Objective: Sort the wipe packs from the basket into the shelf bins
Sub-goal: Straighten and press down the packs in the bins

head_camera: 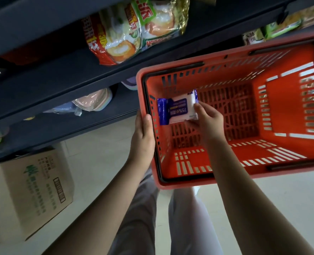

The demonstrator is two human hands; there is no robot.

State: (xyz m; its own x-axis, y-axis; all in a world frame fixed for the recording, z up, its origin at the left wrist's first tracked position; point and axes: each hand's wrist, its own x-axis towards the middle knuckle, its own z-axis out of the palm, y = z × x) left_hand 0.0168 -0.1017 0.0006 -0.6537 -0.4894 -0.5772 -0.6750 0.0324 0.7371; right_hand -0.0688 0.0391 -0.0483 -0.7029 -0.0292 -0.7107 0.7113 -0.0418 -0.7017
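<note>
step: lifting last wipe pack (177, 109) | right hand (209, 122) pinches its near edge, grab fuller imo | left hand (143, 138) clamps red basket (288, 100) rim, hold level

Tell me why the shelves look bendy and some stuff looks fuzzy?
In the head view, the wide lens bows the shelves and basket; the box near the left edge is blurred; the snack bags catch glare; the wipe pack looks sharpest.
</note>
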